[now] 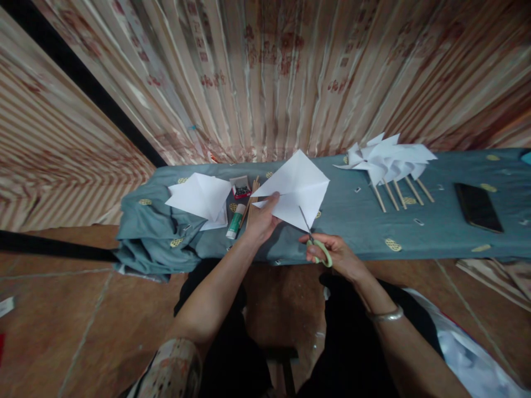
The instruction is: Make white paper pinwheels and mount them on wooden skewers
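Paper (306, 179): your left fingers (272, 202) pinched one.
Scissors (326, 253): your right fingers (331, 240) gripped one.
Phone (478, 207): one lay right of both.

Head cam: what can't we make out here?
- Left hand: head view, most fingers hidden beneath the creased white paper sheet.
- Small red-and-white box: head view, contents too small to identify.
- Green-and-white cylindrical stick: head view, print blurred.
- Overlapping white paper pile: head view, upper sheets hide the count.
- Light-blue object: head view, cut by right edge.
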Tool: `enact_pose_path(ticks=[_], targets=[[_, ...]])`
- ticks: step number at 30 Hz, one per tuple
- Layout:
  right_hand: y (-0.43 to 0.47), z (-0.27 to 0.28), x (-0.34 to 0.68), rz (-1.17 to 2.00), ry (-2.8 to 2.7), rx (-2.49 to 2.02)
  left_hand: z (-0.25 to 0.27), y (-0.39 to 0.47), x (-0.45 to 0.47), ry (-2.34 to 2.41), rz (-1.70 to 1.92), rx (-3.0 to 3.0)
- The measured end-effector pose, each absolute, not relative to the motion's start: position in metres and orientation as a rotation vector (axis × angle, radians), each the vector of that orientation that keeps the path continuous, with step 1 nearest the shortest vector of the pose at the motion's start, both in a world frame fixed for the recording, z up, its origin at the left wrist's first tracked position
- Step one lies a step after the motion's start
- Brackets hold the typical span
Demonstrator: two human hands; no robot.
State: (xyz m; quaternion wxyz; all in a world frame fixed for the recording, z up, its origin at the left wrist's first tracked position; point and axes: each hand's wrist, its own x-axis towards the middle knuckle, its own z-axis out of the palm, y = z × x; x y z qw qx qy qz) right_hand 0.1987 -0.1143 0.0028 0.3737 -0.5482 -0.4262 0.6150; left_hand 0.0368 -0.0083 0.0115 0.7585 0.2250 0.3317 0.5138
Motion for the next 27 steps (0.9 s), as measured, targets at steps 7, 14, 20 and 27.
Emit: enact_pose_path(ticks=[7, 14, 20, 27], targets=[[-0.1134, 0.0056, 0.1976, 1.564, -1.088, -1.424, 0.01, -0.0099, 0.0383, 0.74, 1.086, 0.468], [-0.1142, 0.0046, 0.196, 1.547, -1.07, -1.401, 0.0108, -0.0118, 0.038, 0.733, 1.083, 0.486], [-0.1138, 0.0056, 0.1969, 1.523, -1.134, -1.4, 0.0092, -0.0146, 0.0392, 0.733, 1.071, 0.503], [-0.1133, 0.0051, 0.1937, 1.519, -1.089, -1.41, 0.0107, -0.0152, 0.0384, 0.723, 1.076, 0.499]])
